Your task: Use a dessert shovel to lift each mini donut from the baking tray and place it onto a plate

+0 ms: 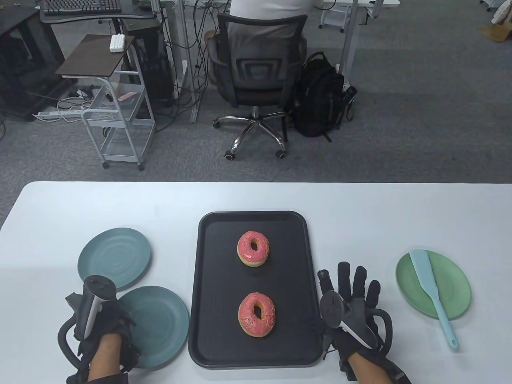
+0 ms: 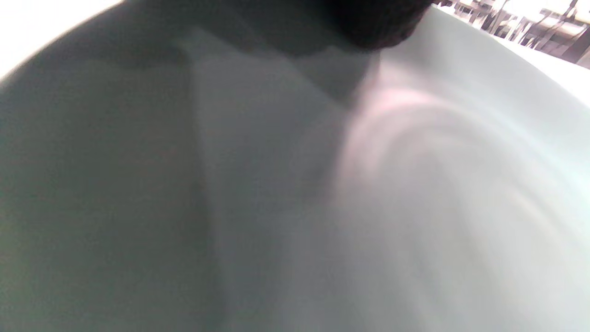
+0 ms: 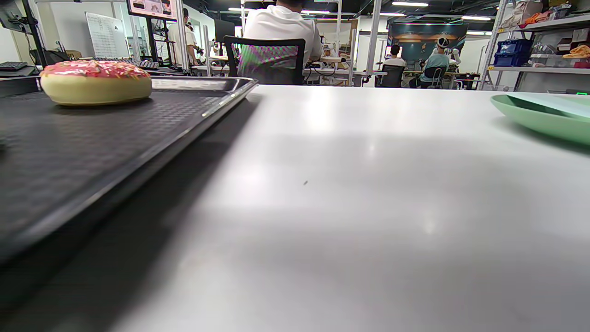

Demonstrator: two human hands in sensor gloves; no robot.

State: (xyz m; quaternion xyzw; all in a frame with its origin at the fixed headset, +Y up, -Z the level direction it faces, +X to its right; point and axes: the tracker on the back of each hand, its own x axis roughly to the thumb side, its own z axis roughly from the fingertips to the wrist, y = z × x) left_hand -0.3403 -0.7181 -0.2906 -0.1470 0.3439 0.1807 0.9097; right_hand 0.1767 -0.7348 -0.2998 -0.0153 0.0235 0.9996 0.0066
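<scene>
On the white table (image 1: 256, 196), at the left, two blue-green plates (image 1: 114, 258) are lying, the nearer plate (image 1: 160, 326) just beside the tray's left edge. The left hand (image 1: 102, 320) is resting over that nearer plate's left rim; whether its fingers are spread or curled I cannot tell, since the tracker is covering them from above. The left wrist view is showing only a blurred pale plate surface (image 2: 415, 184) very close up, with a dark shape at the top.

In the middle, the black baking tray (image 1: 216, 280) is holding two pink-iced donuts: one (image 1: 253, 248) toward the far end, one (image 1: 257, 314) toward the near end, well apart. The right wrist view is catching the far donut (image 3: 96, 82) side-on, showing its yellow base, which the table view hardly shows.

The right hand (image 1: 354, 304) is lying flat on the table just beside the tray's right edge, fingers straight and slightly spread, holding nothing.

At the right, one green plate (image 1: 460, 280) is carrying the single light-blue dessert shovel (image 1: 430, 280), its handle sticking out over the near rim. Bare table is lying between this hand and that plate.
</scene>
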